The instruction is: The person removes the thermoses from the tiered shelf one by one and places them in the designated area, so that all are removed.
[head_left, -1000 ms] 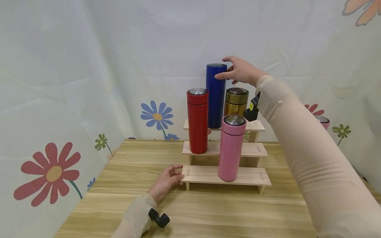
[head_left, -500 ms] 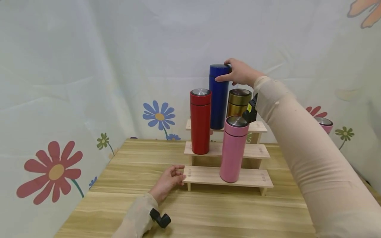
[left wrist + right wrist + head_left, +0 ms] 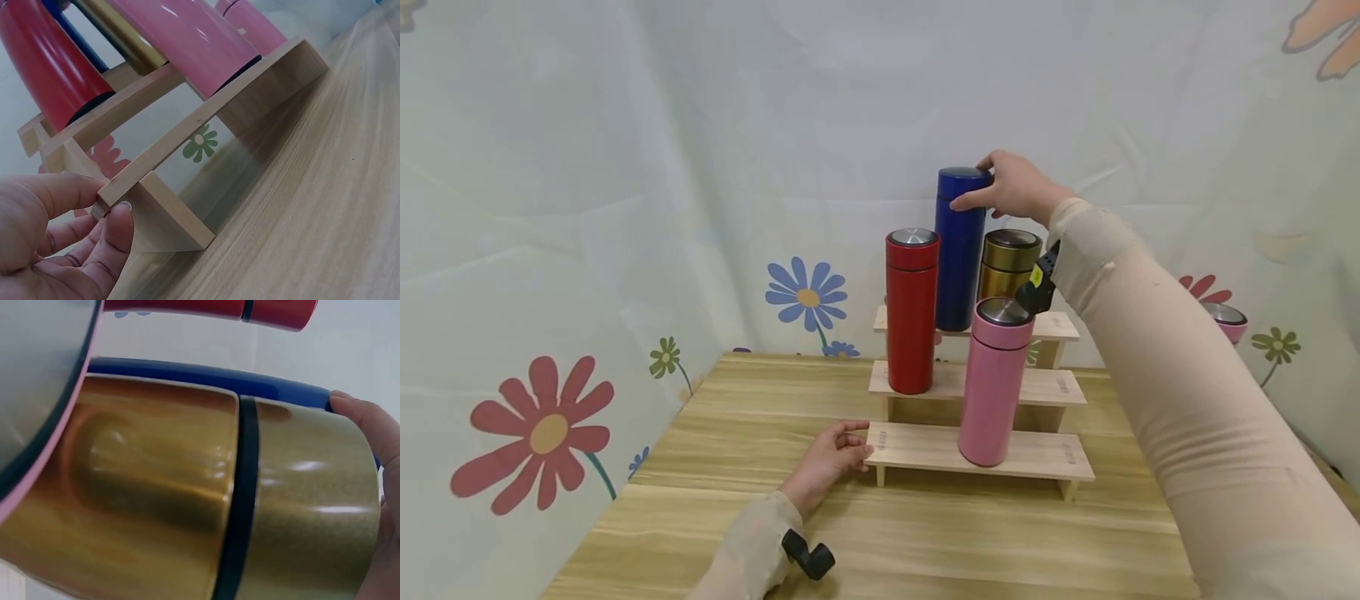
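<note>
A blue thermos [image 3: 961, 258] stands upright on the top tier of a three-tier wooden display stand [image 3: 917, 444]. My right hand [image 3: 1017, 188] grips it around the lid, thumb in front and fingers at the far side. In the right wrist view a gold thermos [image 3: 156, 487] covers most of that hand. My left hand [image 3: 829, 463] pinches the left end of the lowest tier, thumb below the board [image 3: 194, 122] and index finger on its end. A red thermos [image 3: 912, 321] stands on the middle tier, a pink thermos [image 3: 994, 392] on the lowest.
The gold thermos stands just right of the blue one, partly behind the pink one. Another pink thermos [image 3: 1227, 321] is at the right, largely hidden by my right sleeve [image 3: 1195, 392]. A flowered cloth [image 3: 715, 167] hangs behind the wooden table [image 3: 737, 417].
My right hand's raised fingers have come down and closed around the blue thermos's lid. The head view has shifted slightly. My left hand keeps its hold on the stand.
</note>
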Available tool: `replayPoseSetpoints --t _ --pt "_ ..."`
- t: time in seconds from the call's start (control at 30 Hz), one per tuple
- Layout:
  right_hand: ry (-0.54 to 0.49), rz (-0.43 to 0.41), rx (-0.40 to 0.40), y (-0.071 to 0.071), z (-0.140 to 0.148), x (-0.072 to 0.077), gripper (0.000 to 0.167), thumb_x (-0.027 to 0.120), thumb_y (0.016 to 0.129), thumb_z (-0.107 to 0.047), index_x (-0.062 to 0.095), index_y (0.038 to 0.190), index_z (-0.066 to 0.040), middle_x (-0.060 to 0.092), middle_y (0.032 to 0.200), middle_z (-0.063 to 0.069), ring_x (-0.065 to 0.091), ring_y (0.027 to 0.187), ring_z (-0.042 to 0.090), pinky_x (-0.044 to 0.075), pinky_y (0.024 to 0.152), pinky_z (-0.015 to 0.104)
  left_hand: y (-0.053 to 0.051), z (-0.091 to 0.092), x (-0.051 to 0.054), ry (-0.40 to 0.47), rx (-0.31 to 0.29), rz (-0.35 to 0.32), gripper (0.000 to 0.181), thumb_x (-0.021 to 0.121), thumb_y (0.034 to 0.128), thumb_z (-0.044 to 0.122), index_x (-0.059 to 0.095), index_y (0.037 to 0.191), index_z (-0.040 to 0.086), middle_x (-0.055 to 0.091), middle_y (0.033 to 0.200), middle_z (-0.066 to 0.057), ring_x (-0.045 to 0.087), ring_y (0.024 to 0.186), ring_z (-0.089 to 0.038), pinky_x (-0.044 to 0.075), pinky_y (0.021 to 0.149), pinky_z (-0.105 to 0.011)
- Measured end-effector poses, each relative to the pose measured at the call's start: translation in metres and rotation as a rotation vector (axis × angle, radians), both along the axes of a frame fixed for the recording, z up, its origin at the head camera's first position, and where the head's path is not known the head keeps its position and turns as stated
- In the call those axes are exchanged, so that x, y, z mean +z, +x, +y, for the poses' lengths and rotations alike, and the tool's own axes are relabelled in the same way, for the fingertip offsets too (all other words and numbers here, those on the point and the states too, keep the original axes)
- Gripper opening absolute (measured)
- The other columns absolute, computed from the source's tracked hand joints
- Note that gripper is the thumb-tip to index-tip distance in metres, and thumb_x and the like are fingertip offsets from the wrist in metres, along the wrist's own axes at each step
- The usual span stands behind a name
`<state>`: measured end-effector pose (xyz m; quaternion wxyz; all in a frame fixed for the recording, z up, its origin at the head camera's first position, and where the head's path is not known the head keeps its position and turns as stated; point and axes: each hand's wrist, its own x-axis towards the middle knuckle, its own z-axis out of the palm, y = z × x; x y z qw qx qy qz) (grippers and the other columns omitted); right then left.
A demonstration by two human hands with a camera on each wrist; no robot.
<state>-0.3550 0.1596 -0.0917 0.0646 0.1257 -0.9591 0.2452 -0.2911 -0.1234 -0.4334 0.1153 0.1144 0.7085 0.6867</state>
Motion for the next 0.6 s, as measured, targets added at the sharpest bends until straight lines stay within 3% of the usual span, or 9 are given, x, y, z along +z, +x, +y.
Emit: replayPoseSetpoints --t 0.27,0.6 --pt "-0.02 0.027 -0.042 0.004 0.01 0.003 0.088 0.062 0.088 -0.046 0.019 0.149 0.0 0.045 0.141 0.024 0.057 0.113 0.038 0.048 0.098 0.046 -0.001 0.004 -0.003 -0.004 -0.002 0.004 0.046 0.061 0.091 0.002 0.045 0.133 -0.006 0.056 0.095 -0.008 0.056 0.076 -0.012 0.055 0.071 -0.027" --pt "-0.041 0.076 -0.103 0.013 0.033 0.021 0.092 0.06 0.088 -0.051 0.016 0.151 0.0 0.042 0.144 0.025 0.055 0.116 0.039 0.044 0.103 0.05 -0.004 0.008 0.001 -0.013 0.0 0.005 0.045 0.059 0.0915 0.001 0.046 0.133 -0.006 0.056 0.096 -0.009 0.056 0.077 -0.013 0.055 0.071 -0.027"
